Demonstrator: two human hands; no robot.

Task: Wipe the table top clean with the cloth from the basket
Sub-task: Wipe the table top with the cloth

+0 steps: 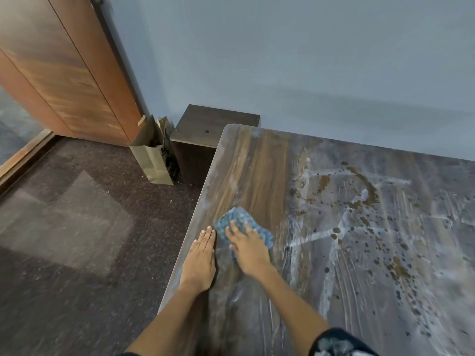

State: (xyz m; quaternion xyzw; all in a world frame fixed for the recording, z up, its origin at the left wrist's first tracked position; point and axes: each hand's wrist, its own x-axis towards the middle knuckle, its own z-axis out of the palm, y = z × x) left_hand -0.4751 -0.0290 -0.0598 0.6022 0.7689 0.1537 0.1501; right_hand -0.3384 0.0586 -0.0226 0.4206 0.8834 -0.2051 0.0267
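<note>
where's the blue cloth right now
In the head view the blue cloth lies on the table top near its left edge, under the right hand, with the left hand flat beside it.

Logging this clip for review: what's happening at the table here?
A person is wiping a wooden table. The right hand presses a blue cloth flat near the table's left edge, while the left hand rests flat beside it. The strip around the cloth shows bare wood grain; brown spots and white smears cover the surface to the right.
</note>
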